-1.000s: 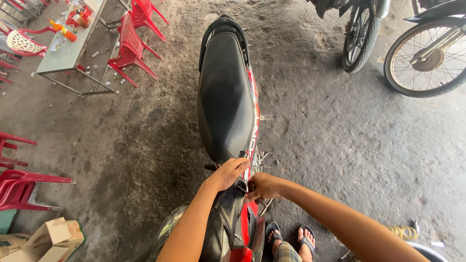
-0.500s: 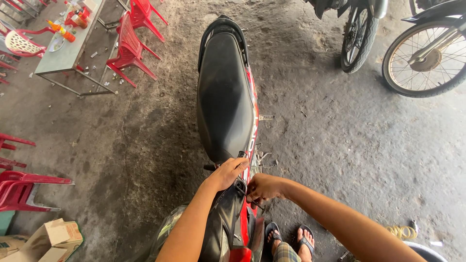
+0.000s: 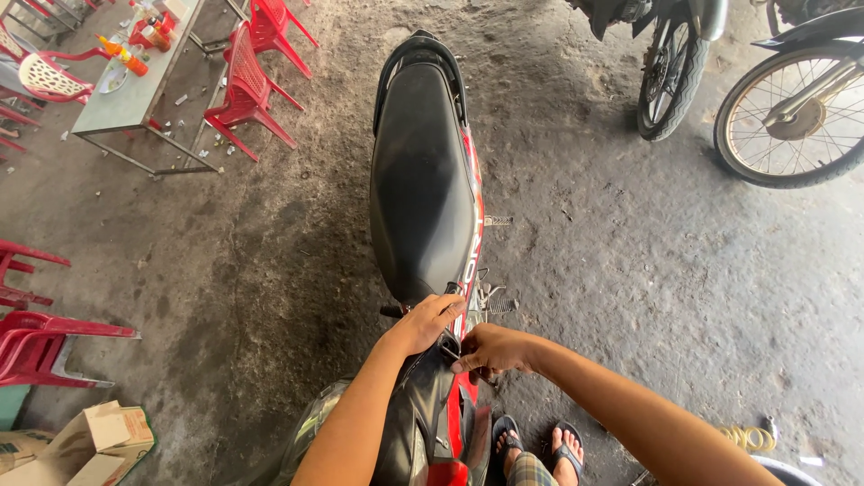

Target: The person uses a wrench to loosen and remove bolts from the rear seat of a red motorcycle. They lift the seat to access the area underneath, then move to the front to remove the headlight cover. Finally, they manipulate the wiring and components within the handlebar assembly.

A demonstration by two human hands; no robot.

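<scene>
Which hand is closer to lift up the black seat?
Probably the left hand. It already lies on the front tip of the black seat. The right hand sits lower, on the red side panel beside it.

A motorbike (image 3: 423,207) stands lengthwise in the middle of the floor (image 3: 630,270), its seat (image 3: 418,180) running away from the person. The left hand (image 3: 423,324) rests on the near end of the seat; the right hand (image 3: 490,349) sits just beside it to the right, against the bike's side panel. The person's sandalled feet (image 3: 540,445) stand right of the bike, below the hands. Far left ahead is a bench (image 3: 135,99) carrying bottles (image 3: 126,56), with chairs (image 3: 252,85) around it. More stacked chairs (image 3: 45,337) sit at the left edge, cardboard boxes (image 3: 81,445) nearer than them. Two other bikes' wheels (image 3: 792,112) stand at the far right.
</scene>
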